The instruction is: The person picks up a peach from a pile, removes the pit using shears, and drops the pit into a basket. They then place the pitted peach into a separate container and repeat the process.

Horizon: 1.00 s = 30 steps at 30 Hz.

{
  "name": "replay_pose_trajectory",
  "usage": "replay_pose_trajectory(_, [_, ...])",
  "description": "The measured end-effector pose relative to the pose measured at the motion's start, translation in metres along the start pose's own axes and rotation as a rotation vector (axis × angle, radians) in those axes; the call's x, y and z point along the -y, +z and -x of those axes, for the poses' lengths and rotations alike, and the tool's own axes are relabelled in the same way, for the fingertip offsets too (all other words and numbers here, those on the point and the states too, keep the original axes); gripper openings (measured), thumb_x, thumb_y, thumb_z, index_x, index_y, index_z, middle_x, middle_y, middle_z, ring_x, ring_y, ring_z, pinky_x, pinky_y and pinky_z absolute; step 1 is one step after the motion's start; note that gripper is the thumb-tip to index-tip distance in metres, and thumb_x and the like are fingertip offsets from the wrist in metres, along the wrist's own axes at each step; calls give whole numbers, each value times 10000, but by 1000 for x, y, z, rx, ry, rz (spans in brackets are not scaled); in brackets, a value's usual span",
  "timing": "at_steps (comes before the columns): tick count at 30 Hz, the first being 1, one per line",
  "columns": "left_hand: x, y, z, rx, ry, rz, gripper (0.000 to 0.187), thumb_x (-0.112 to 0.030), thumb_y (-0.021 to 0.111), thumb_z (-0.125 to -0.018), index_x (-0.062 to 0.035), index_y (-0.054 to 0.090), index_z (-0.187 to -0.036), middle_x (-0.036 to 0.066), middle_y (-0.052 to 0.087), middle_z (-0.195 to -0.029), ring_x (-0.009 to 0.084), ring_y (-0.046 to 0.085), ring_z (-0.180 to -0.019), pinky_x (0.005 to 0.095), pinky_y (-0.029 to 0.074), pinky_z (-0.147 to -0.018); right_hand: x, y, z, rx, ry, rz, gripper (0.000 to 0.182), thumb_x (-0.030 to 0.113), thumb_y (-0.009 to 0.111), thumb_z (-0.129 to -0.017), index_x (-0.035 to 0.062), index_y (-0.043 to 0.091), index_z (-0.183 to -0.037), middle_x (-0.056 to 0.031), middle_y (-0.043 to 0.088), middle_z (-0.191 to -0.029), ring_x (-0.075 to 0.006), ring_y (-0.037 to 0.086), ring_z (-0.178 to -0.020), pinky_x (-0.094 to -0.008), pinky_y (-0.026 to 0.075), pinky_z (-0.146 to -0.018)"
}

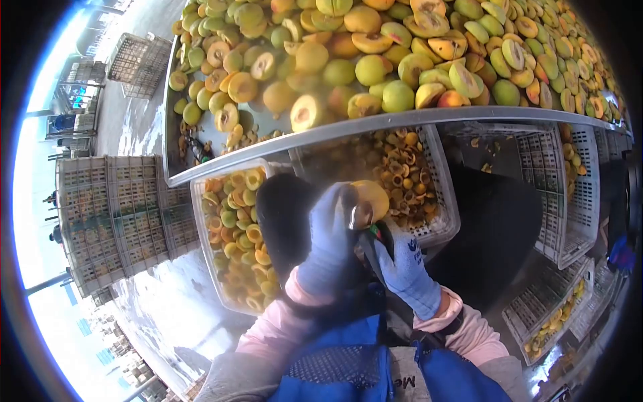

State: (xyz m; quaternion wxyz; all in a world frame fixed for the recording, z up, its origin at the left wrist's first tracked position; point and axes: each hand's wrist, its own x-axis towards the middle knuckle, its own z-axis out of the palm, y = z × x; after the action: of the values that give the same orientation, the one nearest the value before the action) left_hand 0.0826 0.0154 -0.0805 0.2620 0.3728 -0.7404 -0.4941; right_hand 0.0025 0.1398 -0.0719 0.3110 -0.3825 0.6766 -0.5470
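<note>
My left hand [328, 231], in a blue-grey glove, is closed around a yellow peach half [372, 199] above my lap. In my gloved right hand [410, 271] is a pitting tool with a dark handle [376, 232] marked green and red. Its curved metal end [360, 216] is against or just in front of the fruit; the exact contact is blurred. Just beyond my hands, a white crate [447, 214] holds brown pits and scraps. To the left, another crate [201, 221] is filled with hollowed peach halves [238, 231].
A metal-rimmed table [395, 119] heaped with cut peaches [402, 67] spans the front. A similar dark-handled tool [199, 150] lies at its left corner. Stacked crates [117, 214] stand at left, with more crates [576, 201] at right. My knees flank the pit crate.
</note>
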Motion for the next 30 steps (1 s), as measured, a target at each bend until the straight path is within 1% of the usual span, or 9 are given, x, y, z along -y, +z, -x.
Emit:
replay_pose_trajectory(4, [-16,-1,15,3,102,-36,273,-234,569,-915,22,557,-1009,159,590,-880,268,578,-750,326,466,-658,3,12,4,-53,-65,128,197,134,568,-871,-19,524,-987,-218,583,-757,-392,590,-678,-421,441,-570])
replay_pose_trajectory(5, [-17,0,17,-16,-125,107,285,-253,571,-916,12,553,-1016,146,592,-883,239,574,-771,322,461,-673,3,14,4,-72,-93,144,197,134,563,-872,-20,520,-987,-224,581,-756,-398,587,-677,-424,440,-571])
replay_pose_trajectory(9, [-21,12,25,-175,-272,372,281,-268,575,-917,-4,555,-1011,92,599,-881,175,550,-781,303,454,-689,3,18,4,-142,-166,216,216,135,556,-873,-33,512,-1002,-242,575,-760,-419,578,-677,-433,444,-580])
replay_pose_trajectory(12, [-9,13,31,-167,-201,225,428,-390,420,-985,10,537,-1084,54,563,-992,131,518,-923,289,435,-830,3,19,6,-168,-160,211,227,118,541,-878,-46,507,-1032,-253,578,-780,-433,576,-693,-441,448,-592])
replay_pose_trajectory(15, [-7,23,31,-292,-145,374,194,-169,525,-939,3,537,-1028,99,602,-927,178,556,-803,296,460,-714,0,18,8,-135,-170,258,248,103,517,-888,-60,499,-1074,-264,581,-810,-439,580,-723,-441,458,-621])
replay_pose_trajectory(21, [10,31,34,-235,-195,332,166,-82,517,-919,8,533,-1058,130,599,-938,205,567,-842,297,459,-763,-16,17,12,-166,-219,236,303,96,484,-899,-84,481,-1142,-269,584,-852,-429,589,-756,-424,470,-667])
replay_pose_trajectory(24, [4,19,28,-83,-85,237,217,-18,530,-886,6,524,-1102,174,579,-978,268,576,-832,325,464,-764,-15,11,13,-133,-153,167,325,97,477,-895,-88,473,-1162,-262,587,-875,-423,592,-758,-421,472,-667])
replay_pose_trajectory(27, [0,-1,26,246,-151,60,514,1,620,-748,-17,480,-1242,245,454,-1173,373,517,-953,433,454,-773,-6,4,9,-81,-65,123,321,101,489,-885,-80,472,-1150,-251,583,-854,-416,592,-738,-428,469,-646])
replay_pose_trajectory(30, [4,-3,28,208,91,-115,481,-26,628,-761,-24,495,-1223,226,469,-1138,361,520,-945,423,456,-764,-7,6,12,-88,-81,204,311,108,503,-881,-71,472,-1134,-241,576,-802,-410,590,-715,-436,463,-618])
